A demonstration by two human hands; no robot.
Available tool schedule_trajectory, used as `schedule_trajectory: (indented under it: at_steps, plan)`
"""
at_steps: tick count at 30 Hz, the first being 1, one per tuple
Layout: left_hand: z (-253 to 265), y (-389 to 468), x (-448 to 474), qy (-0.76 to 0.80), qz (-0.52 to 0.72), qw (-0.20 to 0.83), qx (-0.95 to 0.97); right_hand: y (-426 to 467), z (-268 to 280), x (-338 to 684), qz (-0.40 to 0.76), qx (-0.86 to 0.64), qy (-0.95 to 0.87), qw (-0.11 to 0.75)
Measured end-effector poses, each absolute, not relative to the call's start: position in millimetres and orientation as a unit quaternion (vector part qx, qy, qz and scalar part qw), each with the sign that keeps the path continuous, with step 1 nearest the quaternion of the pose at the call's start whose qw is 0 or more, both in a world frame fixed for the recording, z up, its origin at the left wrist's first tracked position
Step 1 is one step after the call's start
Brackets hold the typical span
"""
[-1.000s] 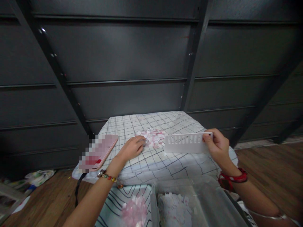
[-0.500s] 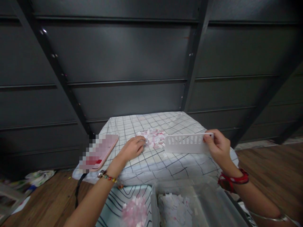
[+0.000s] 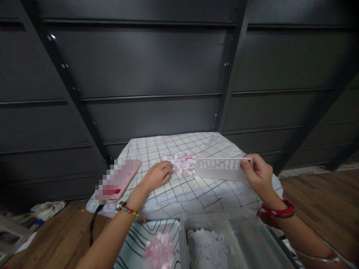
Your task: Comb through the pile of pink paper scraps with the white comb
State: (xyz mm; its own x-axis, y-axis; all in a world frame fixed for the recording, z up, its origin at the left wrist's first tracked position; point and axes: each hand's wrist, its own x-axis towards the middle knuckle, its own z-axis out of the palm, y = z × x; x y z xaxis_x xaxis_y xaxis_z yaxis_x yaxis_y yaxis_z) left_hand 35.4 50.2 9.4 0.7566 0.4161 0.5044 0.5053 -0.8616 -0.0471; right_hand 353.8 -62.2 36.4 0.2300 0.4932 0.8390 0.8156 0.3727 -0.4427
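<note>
My left hand [image 3: 160, 175] rests on the checked cloth, its bent fingertips against the near left edge of a pile of white and pink paper scraps [image 3: 183, 163]. Nothing shows in its grasp. Between thumb and fingers, my right hand [image 3: 258, 174] grips one end of a flat white slotted plastic strip [image 3: 218, 173]. The strip stands on its long edge, row of slots upward, and its free end is at the right side of the pile.
A pink phone [image 3: 127, 175], partly pixelated, leans on the left with a black cable [image 3: 92, 228]. In front are a striped light-blue tray [image 3: 131, 237] with pink scraps and a clear plastic bin [image 3: 183, 239] with white scraps. Dark panels [image 3: 151, 63] rise behind the cloth-covered surface [image 3: 174, 190].
The slotted strip has tilted very slightly, its free end a little higher. Both hands hold nearly the same places, and the scrap pile looks almost unchanged.
</note>
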Motion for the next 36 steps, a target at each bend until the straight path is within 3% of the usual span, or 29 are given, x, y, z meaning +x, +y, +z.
schedule_trajectory:
  at_steps: [13,18,27,36]
  plan:
    - [10,49,36,-0.255,-0.238,0.090,-0.933,-67,42,364,-0.107,-0.538,-0.609,0.573]
    - [11,49,36,-0.253,-0.233,0.088,-0.935,-74,44,377,-0.061,-0.523,-0.587,0.615]
    - [11,50,36,-0.254,-0.232,0.090,-0.935,-70,39,381,-0.096,-0.557,-0.528,0.635]
    - [13,47,37,-0.253,-0.232,0.084,-0.935,-72,34,377,-0.169,-0.599,-0.550,0.556]
